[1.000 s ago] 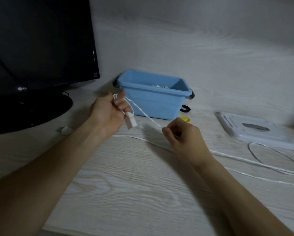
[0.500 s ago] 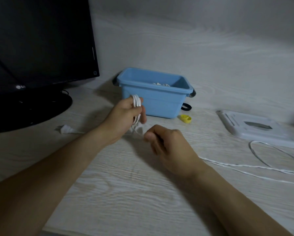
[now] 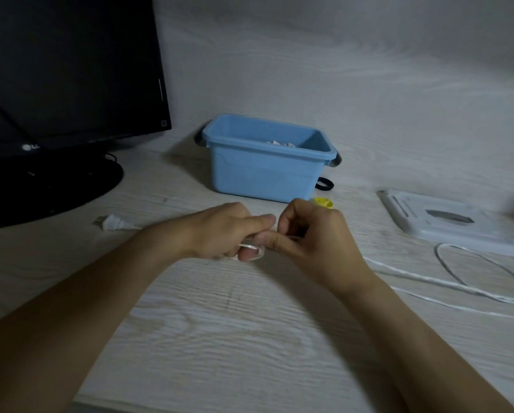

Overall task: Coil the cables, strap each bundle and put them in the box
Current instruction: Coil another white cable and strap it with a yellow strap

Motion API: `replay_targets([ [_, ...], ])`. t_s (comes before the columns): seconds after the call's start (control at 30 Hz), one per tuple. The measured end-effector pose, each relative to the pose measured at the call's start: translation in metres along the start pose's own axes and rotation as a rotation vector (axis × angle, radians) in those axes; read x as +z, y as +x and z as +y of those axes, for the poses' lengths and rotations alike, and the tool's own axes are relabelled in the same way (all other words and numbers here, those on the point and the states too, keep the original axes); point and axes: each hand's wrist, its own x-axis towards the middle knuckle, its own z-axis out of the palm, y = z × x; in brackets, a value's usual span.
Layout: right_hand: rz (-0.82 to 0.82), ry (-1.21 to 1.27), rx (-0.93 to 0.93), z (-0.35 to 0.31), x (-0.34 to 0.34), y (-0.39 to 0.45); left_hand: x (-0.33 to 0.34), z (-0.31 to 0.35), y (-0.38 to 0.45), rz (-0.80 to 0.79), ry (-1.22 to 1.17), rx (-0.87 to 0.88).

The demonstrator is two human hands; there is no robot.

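Note:
My left hand (image 3: 226, 231) grips a small coil of white cable (image 3: 251, 248) low over the desk, its loops showing under my fingers. My right hand (image 3: 312, 236) meets it from the right, fingers curled and pinching the same cable. The loose cable (image 3: 422, 277) trails right across the desk. Behind my hands stands the blue box (image 3: 264, 171) with something white inside. A yellow strap (image 3: 324, 202) and a black strap (image 3: 324, 183) lie by the box's right front corner.
A black monitor (image 3: 65, 70) on its round stand (image 3: 50, 186) fills the left. A white plug (image 3: 112, 223) lies left of my left hand. A flat white device (image 3: 452, 222) sits at the right, with another cable loop (image 3: 446, 263) in front of it.
Both hands have dropped from in front of the box toward the desk and come together. The cable that stretched between them is now gathered into loops in my left hand.

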Motion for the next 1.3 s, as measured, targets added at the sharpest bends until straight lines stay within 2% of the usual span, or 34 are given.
replay_targets([
  [0.1, -0.009, 0.091, 0.035, 0.002, -0.001, -0.003, -0.001, 0.002, 0.000, -0.136, -0.167, -0.075],
  [0.23, 0.013, 0.149, 0.059, 0.000, 0.001, -0.003, -0.008, -0.001, 0.002, -0.247, -0.269, -0.223],
  [0.33, 0.023, 0.144, 0.065, 0.000, 0.003, -0.002, -0.014, -0.005, 0.002, -0.375, -0.427, -0.206],
  [0.4, 0.027, 0.150, 0.083, 0.001, 0.003, -0.001, -0.016, -0.008, 0.002, -0.416, -0.526, -0.181],
  [0.47, 0.023, 0.148, 0.110, 0.003, 0.003, -0.001, -0.016, -0.008, 0.003, -0.425, -0.523, -0.171],
  [0.7, 0.081, 0.068, 0.167, 0.015, -0.005, 0.001, -0.012, -0.009, 0.000, -0.201, -0.300, -0.076],
  [0.77, 0.100, 0.066, 0.180, 0.015, -0.007, 0.001, -0.011, -0.008, -0.001, -0.216, -0.292, -0.069],
  [0.87, 0.107, 0.074, 0.188, 0.013, -0.007, 0.001, -0.007, -0.008, 0.001, -0.253, -0.432, -0.087],
  [1.03, 0.090, 0.073, 0.178, 0.012, -0.008, 0.000, -0.015, -0.004, 0.006, -0.156, -0.568, -0.191],
  [1.2, 0.107, -0.005, 0.157, 0.016, -0.009, 0.002, -0.014, -0.005, 0.014, 0.068, -0.639, -0.210],
  [1.3, 0.137, -0.036, 0.169, 0.018, -0.013, 0.003, -0.026, -0.007, 0.014, 0.250, -0.821, -0.154],
])
